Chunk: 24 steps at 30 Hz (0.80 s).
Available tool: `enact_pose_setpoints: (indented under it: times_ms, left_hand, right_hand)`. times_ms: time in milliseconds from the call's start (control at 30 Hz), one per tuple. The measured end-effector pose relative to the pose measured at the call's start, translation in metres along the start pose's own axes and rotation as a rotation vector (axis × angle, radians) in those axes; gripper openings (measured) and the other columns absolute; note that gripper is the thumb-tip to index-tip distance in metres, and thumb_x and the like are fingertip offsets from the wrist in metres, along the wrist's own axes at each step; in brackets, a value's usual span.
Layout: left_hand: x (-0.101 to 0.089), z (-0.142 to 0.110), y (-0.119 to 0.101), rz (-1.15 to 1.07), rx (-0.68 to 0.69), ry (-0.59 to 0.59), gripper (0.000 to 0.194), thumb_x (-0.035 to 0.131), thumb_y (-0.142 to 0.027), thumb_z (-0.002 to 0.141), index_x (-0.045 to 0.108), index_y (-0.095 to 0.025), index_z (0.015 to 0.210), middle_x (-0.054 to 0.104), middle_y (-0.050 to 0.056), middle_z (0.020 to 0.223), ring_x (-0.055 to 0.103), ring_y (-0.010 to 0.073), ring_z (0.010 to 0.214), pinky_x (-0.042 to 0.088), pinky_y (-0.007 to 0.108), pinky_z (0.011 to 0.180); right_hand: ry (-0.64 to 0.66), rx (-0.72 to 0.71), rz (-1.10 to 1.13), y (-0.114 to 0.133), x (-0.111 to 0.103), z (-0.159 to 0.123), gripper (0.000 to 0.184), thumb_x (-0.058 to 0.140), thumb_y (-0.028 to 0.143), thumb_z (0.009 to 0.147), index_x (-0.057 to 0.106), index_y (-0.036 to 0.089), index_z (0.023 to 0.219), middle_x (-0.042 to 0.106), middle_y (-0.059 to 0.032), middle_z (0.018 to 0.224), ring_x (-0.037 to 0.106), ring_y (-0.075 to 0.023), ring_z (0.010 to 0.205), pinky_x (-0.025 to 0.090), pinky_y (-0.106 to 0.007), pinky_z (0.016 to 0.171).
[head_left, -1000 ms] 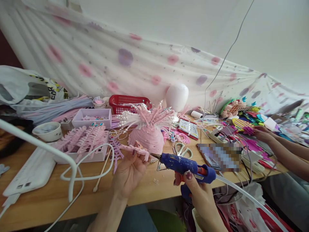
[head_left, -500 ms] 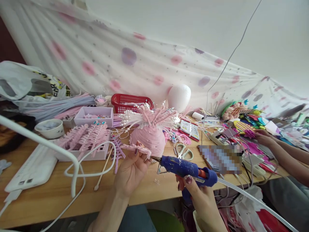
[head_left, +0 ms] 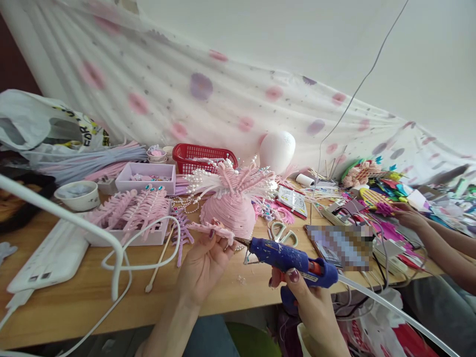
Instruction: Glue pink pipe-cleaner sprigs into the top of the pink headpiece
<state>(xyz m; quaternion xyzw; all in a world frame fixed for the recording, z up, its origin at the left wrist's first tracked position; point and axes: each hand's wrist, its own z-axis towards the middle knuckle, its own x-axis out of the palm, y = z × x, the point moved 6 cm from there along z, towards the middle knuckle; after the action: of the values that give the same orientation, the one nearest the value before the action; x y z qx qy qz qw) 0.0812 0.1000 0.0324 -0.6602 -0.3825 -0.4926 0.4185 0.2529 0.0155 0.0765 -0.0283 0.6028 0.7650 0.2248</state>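
Pinched in the fingers of my left hand [head_left: 203, 270] is a fuzzy pink pipe-cleaner piece [head_left: 210, 229], lying sideways. My right hand [head_left: 312, 302] grips a blue hot glue gun [head_left: 288, 258] by its handle, with a clear glue stick [head_left: 394, 307] trailing from its back. The gun's metal nozzle points left, at the right end of the pink piece; whether it touches is hard to tell. Just behind stands a pink headpiece [head_left: 227, 210] wound from fuzzy stems, with white pearl sprays at its top. A purple branched piece [head_left: 182, 238] lies left of my left hand.
Boxes of pink fuzzy branches [head_left: 128, 233] and beads [head_left: 146, 187] stand left, crossed by a white cable [head_left: 111, 233]. Scissors [head_left: 280, 233] and a phone [head_left: 338, 248] lie behind the gun. A red basket [head_left: 204, 156] stands behind. Another person's hands [head_left: 409, 215] work at far right.
The glue gun's nozzle has drawn slightly right along with my right hand. My left hand keeps its hold on the pink piece. The view has shifted a little.
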Motion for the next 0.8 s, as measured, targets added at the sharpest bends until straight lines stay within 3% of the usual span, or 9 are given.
enact_pose_setpoints:
  times_ms: [267, 500, 667, 800]
  left_hand:
    - [0.002, 0.001, 0.002, -0.045, 0.006, 0.027, 0.020, 0.070, -0.004, 0.077, 0.072, -0.024, 0.074, 0.073, -0.002, 0.075, 0.069, 0.0156, 0.084, 0.052, 0.035, 0.091]
    - [-0.001, 0.001, 0.004, -0.021, -0.007, 0.013, 0.018, 0.071, -0.006, 0.079, 0.070, -0.022, 0.073, 0.072, -0.001, 0.075, 0.069, 0.0156, 0.085, 0.050, 0.034, 0.091]
    - [-0.007, 0.001, 0.002, -0.010, 0.043, -0.039, 0.020, 0.077, -0.003, 0.069, 0.068, -0.021, 0.072, 0.072, -0.002, 0.080, 0.067, 0.0153, 0.085, 0.049, 0.032, 0.084]
    - [-0.012, 0.001, 0.003, 0.072, 0.127, -0.052, 0.025, 0.082, -0.004, 0.061, 0.068, -0.022, 0.072, 0.073, -0.003, 0.087, 0.066, 0.0159, 0.092, 0.047, 0.031, 0.084]
  right_hand:
    - [0.055, -0.086, 0.024, 0.014, 0.007, -0.001, 0.043, 0.061, 0.060, 0.086, 0.073, 0.021, 0.073, 0.074, -0.0069, 0.069, 0.070, -0.0222, 0.068, 0.058, -0.031, 0.066]
    - [-0.025, -0.085, 0.022, 0.021, 0.007, -0.002, 0.043, 0.065, 0.062, 0.082, 0.068, 0.021, 0.068, 0.068, -0.0050, 0.061, 0.064, -0.0199, 0.059, 0.053, -0.029, 0.056]
    - [-0.056, 0.000, -0.005, 0.013, -0.005, -0.001, 0.042, 0.067, 0.062, 0.080, 0.073, 0.020, 0.074, 0.072, -0.0073, 0.069, 0.068, -0.0231, 0.067, 0.057, -0.032, 0.064]
    - [-0.089, -0.014, -0.074, 0.008, -0.019, -0.002, 0.046, 0.063, 0.063, 0.082, 0.072, 0.021, 0.067, 0.073, -0.0083, 0.069, 0.066, -0.0218, 0.062, 0.055, -0.030, 0.058]
